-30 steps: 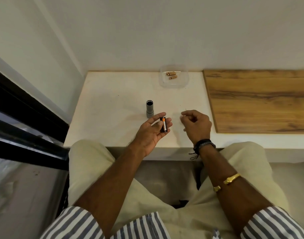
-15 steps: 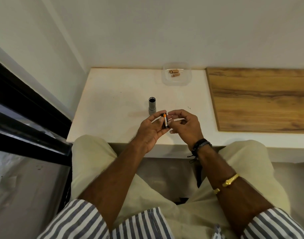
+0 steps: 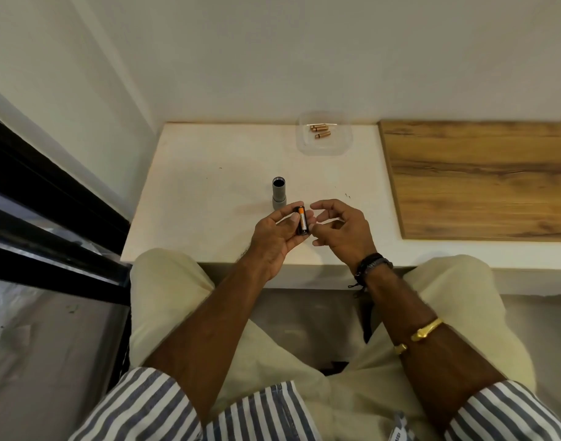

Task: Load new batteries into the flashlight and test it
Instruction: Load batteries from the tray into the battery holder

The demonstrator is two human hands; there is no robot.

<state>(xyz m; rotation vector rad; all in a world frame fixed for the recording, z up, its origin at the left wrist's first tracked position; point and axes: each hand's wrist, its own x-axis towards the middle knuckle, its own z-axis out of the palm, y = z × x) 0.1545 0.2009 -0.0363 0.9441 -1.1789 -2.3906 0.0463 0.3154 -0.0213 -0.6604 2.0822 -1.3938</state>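
Observation:
My left hand (image 3: 274, 240) holds a black battery holder (image 3: 302, 222) with an orange-and-black battery in it, thumb and fingers curled round it. Just to its right hovers my right hand (image 3: 339, 229), fingers loosely curled and holding nothing, a small gap apart from the holder. The grey flashlight body (image 3: 279, 193) stands upright on the white table (image 3: 209, 192) just beyond my left hand, its open end up. A clear plastic tray (image 3: 323, 148) at the table's back edge contains three copper-coloured batteries (image 3: 320, 131).
A wooden board (image 3: 479, 179) covers the table's right part. The wall runs behind the table and along its left. A dark window frame (image 3: 50, 211) stands at the left. My knees sit under the table's front edge.
One second ago my right hand was apart from the holder; half a second ago it touched it. Now it has drawn back to the right, away from the holder. My left hand kept its hold.

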